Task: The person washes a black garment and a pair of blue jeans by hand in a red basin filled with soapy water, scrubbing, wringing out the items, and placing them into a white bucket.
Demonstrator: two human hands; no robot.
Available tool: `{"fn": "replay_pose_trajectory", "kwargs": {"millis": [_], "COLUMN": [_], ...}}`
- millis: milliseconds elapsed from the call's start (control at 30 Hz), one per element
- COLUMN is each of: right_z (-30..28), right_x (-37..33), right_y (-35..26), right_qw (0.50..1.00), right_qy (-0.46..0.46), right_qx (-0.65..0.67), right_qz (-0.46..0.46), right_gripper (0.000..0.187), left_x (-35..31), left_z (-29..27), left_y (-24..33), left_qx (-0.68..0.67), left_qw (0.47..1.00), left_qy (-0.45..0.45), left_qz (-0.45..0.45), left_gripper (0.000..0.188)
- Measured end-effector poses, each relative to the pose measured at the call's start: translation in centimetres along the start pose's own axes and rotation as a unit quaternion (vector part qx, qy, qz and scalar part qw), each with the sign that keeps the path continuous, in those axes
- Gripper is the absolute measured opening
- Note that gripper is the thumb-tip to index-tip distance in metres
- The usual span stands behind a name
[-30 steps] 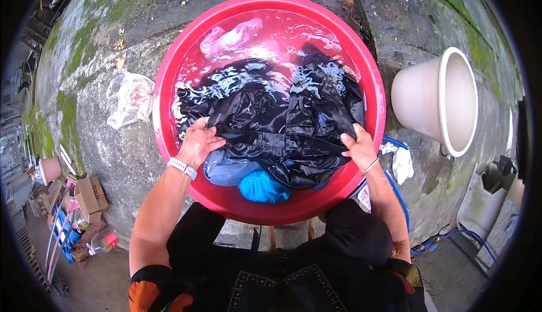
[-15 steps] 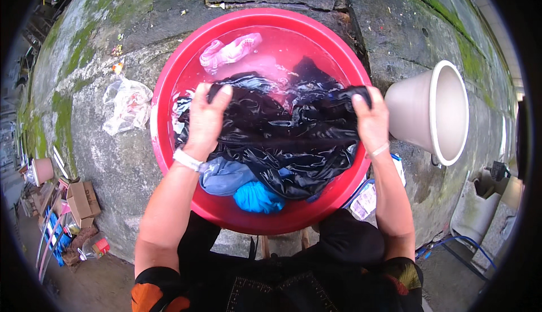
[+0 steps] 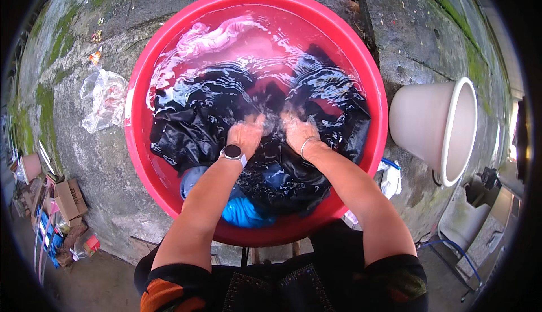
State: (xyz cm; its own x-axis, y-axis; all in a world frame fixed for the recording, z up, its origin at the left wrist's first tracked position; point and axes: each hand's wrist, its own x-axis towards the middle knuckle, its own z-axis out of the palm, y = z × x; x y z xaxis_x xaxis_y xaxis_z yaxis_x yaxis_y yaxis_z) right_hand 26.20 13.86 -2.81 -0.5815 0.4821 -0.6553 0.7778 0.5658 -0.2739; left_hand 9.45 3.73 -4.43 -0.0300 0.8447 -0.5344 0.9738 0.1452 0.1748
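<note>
A large red tub [image 3: 135,75] of water holds a soaked, shiny black garment [image 3: 189,137]. In its middle, my left hand [image 3: 247,134] and my right hand [image 3: 299,133] are close together, closed on the dark cloth and partly under water. Ripples and splashes blur their fingertips. A pink cloth [image 3: 212,36] floats toward the far side of the tub. By the near rim, under my left forearm, lie a grey-blue cloth [image 3: 192,181] and a bright blue cloth [image 3: 248,213].
To the tub's right a pale bucket [image 3: 420,120] lies on its side. A clear plastic bag [image 3: 105,100] rests on the mossy concrete [image 3: 107,176] at left. Farther left stand a cardboard box [image 3: 70,201] and loose clutter. A blue hose [image 3: 457,250] runs along the lower right.
Both hands have come inward from the garment's two sides to the tub's middle and down into the water. The garment has sunk lower and spread, and ripples have appeared.
</note>
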Motion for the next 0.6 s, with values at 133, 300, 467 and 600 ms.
{"fn": "replay_pose_trajectory", "kwargs": {"millis": [133, 300, 467, 600], "right_z": [2.5, -3.4, -12.6, -13.9], "right_x": [2.0, -0.7, -12.9, -21.9], "right_y": [2.7, 5.2, 5.5, 5.4], "right_qw": [0.983, 0.923, 0.915, 0.833], "right_qy": [0.141, 0.278, 0.278, 0.236], "right_qx": [0.081, 0.246, 0.293, 0.497], "right_qz": [-0.08, -0.101, -0.015, 0.06], "right_gripper": [0.042, 0.027, 0.029, 0.033], "left_x": [0.5, -0.7, -5.6, -12.3], "left_z": [0.0, -4.6, -10.8, -15.2], "left_y": [-0.8, -2.6, -6.2, -6.8], "left_qx": [-0.014, -0.346, -0.383, -0.536], "left_qw": [0.998, 0.902, 0.872, 0.797], "left_qy": [0.056, 0.255, 0.304, 0.272], "left_qz": [-0.004, 0.027, -0.021, -0.057], "left_gripper": [0.054, 0.037, 0.029, 0.024]}}
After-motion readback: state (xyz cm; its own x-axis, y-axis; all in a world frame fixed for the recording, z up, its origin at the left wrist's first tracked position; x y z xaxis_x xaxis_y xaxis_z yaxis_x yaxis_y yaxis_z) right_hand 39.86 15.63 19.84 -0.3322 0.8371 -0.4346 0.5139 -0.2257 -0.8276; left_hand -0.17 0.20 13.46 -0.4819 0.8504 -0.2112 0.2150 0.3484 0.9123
